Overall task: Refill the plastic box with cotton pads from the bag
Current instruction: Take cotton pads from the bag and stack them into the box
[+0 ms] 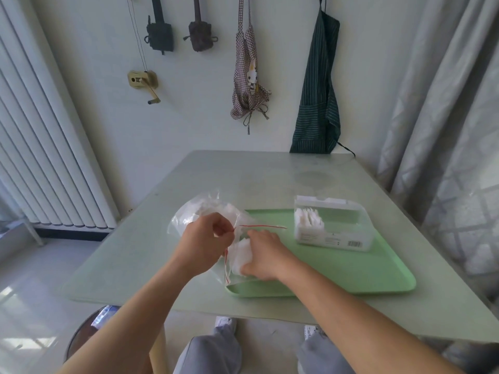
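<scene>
The bench holds a green tray, centre-right. The bag lies centre-left, its red-striped rim pinched by the left hand. The plastic box (long axis L-R) sits up-right of the right hand, the nearer one, gripping cotton pads at bag mouth.

Bag left of the box, box on tray, tray on table.
</scene>
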{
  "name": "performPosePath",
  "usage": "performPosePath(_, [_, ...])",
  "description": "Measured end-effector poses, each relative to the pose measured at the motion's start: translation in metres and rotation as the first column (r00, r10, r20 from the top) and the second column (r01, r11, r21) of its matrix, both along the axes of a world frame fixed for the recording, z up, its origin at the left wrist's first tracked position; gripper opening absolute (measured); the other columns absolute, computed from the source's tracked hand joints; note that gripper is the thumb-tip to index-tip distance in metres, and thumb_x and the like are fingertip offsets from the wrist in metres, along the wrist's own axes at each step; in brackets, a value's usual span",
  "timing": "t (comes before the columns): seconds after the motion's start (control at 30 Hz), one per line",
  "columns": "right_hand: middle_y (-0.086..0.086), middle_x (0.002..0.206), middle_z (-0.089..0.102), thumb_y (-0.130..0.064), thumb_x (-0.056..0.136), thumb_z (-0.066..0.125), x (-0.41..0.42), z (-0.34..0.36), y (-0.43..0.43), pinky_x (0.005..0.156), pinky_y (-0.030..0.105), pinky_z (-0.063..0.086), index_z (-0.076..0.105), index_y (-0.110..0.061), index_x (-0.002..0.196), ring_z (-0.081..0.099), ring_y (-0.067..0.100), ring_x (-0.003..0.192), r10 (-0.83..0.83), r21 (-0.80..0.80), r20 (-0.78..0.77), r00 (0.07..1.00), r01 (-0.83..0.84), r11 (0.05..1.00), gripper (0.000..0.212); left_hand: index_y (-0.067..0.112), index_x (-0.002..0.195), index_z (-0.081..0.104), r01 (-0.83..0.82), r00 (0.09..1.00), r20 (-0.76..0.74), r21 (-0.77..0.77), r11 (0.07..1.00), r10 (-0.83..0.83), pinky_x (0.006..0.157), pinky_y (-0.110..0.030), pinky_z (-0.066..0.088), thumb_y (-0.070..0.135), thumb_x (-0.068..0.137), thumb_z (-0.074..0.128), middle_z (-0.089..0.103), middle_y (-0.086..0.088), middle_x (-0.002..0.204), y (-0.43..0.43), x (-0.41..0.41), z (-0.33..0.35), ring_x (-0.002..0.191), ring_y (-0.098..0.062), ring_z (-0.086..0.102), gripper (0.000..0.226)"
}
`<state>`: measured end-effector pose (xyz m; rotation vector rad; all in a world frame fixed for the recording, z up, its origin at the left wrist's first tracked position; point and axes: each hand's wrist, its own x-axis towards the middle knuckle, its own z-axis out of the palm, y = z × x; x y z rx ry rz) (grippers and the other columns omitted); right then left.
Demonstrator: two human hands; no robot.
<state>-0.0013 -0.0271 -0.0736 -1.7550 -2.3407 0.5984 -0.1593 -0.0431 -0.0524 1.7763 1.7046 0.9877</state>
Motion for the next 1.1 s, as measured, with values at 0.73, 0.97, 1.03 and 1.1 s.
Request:
performPosePath(0.73, [0.017,0.109,0.073,-0.005,0.081,0.078,0.092,0.069,-0.016,0.071,0.029,0.059,0.069,-0.005,0.114,0.072,0.018,0.092,-0.053,-0.117,-0.801,0.596,-0.069,0.991,0.034,0.03,0.095,0.069,0.009,0.954,0.293,0.157,0.988,-0.055,0.08,-0.03,0.053,0.042,0.086,0.065,0.07,0.012,0.097,-0.014,0.041,0.017,0.089,-0.007,0.065,0.015])
performPosePath(0.97, [0.02,0.103,0.073,-0.024,0.075,0.082,0.093,0.067,-0.012,0.074,0.035,0.059,0.071,-0.003,0.104,0.072,0.03,0.095,-0.021,-0.021,-0.86,0.51,0.005,1.0,0.038,0.006,0.115,0.069,0.321,0.707,0.64,0.09,0.943,-0.302,0.089,-0.042,0.058,0.02,0.089,0.071,0.072,-0.022,0.107,-0.015,0.07,0.037,0.102,-0.033,0.07,0.029])
performPosePath(1.03, [0.019,0.104,0.073,-0.023,0.076,0.081,0.099,0.068,-0.01,0.078,0.039,0.06,0.07,-0.002,0.106,0.072,0.031,0.096,-0.019,-0.015,-0.867,0.498,0.012,1.0,0.038,0.005,0.114,0.068,0.339,0.649,0.706,0.066,0.938,-0.284,0.082,-0.034,0.058,0.018,0.089,0.069,0.073,-0.016,0.102,-0.01,0.075,0.036,0.096,-0.026,0.071,0.028])
performPosePath(1.1, [0.015,0.107,0.073,-0.019,0.082,0.078,0.107,0.069,-0.005,0.081,0.039,0.059,0.068,-0.003,0.112,0.071,0.028,0.098,-0.037,-0.054,-0.881,0.471,-0.023,0.998,0.034,0.007,0.114,0.067,0.335,0.627,0.736,0.042,0.941,-0.256,0.075,-0.029,0.057,0.016,0.09,0.069,0.072,-0.013,0.101,-0.003,0.08,0.037,0.091,-0.022,0.072,0.026])
